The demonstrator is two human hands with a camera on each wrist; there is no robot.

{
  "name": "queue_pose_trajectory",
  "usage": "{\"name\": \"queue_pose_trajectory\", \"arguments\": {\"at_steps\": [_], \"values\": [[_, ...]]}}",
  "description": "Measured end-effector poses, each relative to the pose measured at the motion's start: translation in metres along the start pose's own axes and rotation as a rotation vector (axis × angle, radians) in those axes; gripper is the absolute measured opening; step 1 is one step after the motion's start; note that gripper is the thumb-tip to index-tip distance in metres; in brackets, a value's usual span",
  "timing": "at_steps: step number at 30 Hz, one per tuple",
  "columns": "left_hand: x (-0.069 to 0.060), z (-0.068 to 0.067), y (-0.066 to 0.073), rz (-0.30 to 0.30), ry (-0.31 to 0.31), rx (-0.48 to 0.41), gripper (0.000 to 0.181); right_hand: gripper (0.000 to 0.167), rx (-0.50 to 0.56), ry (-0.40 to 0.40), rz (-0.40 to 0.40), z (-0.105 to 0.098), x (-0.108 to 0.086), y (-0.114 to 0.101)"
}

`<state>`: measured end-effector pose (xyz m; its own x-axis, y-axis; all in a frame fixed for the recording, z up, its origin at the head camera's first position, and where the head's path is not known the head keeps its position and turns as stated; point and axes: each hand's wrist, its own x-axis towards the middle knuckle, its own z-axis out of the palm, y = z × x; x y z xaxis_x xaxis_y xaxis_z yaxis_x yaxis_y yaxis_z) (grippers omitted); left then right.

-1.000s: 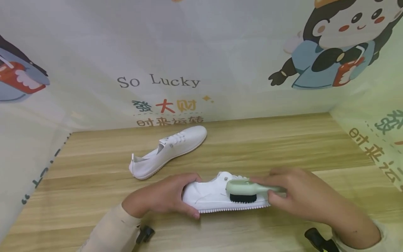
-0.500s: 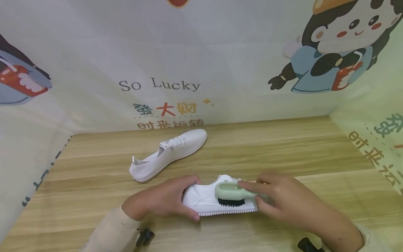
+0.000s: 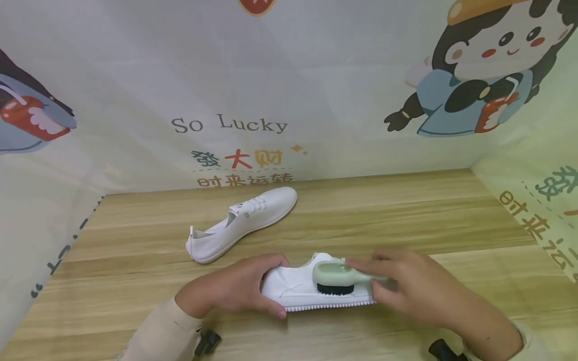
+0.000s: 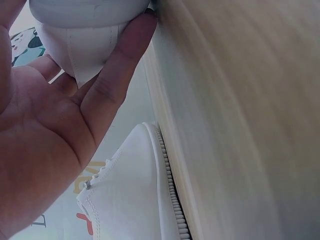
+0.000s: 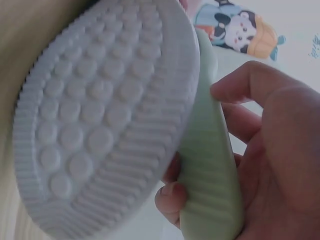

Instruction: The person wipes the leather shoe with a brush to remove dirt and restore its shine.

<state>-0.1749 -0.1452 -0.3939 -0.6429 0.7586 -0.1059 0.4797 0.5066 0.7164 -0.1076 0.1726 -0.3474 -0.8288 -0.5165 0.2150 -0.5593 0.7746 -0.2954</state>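
The near shoe (image 3: pixel 291 288) could twist or slip if the brush (image 3: pixel 331 275) pushes harder than the left hand (image 3: pixel 241 285), curled round its heel, can resist. The right hand (image 3: pixel 411 285) grips the brush's handle. White, with a bumpy sole, the near shoe is tilted over the table (image 3: pixel 406 215), in front of the other shoe (image 3: pixel 246 220).

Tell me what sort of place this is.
Probably a small screened-off work booth indoors: printed sheets rise on three sides of a wood-grain table, where someone holds a brush against a white shoe.
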Motion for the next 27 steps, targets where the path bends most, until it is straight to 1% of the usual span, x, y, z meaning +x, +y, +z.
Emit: {"name": "queue_pose_trajectory", "arguments": {"at_steps": [2, 5, 7, 9, 12, 16, 20, 24, 27], "values": [[0.000, 0.000, 0.000, -0.002, 0.002, 0.005, 0.059, 0.045, 0.004, -0.009, 0.017, -0.006, 0.000, 0.003], [0.001, -0.001, 0.000, 0.000, 0.004, 0.011, 0.061, 0.045, -0.016, -0.006, 0.034, -0.014, -0.002, 0.009], [0.001, -0.001, 0.000, 0.004, 0.005, 0.017, 0.061, 0.045, -0.038, 0.009, 0.031, -0.018, -0.003, 0.012], [0.001, -0.001, 0.000, 0.009, 0.005, 0.022, 0.061, 0.046, -0.045, 0.029, 0.012, -0.019, -0.004, 0.014], [0.001, -0.001, 0.000, 0.020, 0.004, 0.024, 0.060, 0.045, -0.039, 0.047, -0.038, -0.015, -0.003, 0.014], [0.001, 0.000, 0.000, 0.027, 0.000, 0.029, 0.059, 0.043, -0.048, 0.077, -0.108, -0.003, -0.001, 0.009], [0.000, 0.000, 0.000, 0.016, -0.001, 0.041, 0.061, 0.042, -0.072, 0.111, -0.146, 0.007, 0.000, 0.003], [0.001, 0.000, 0.000, 0.011, -0.002, 0.043, 0.062, 0.043, -0.073, 0.121, -0.172, 0.013, 0.002, -0.003], [0.001, 0.000, 0.000, 0.012, -0.003, 0.038, 0.061, 0.045, -0.072, 0.099, -0.150, 0.014, 0.002, -0.007]]}}
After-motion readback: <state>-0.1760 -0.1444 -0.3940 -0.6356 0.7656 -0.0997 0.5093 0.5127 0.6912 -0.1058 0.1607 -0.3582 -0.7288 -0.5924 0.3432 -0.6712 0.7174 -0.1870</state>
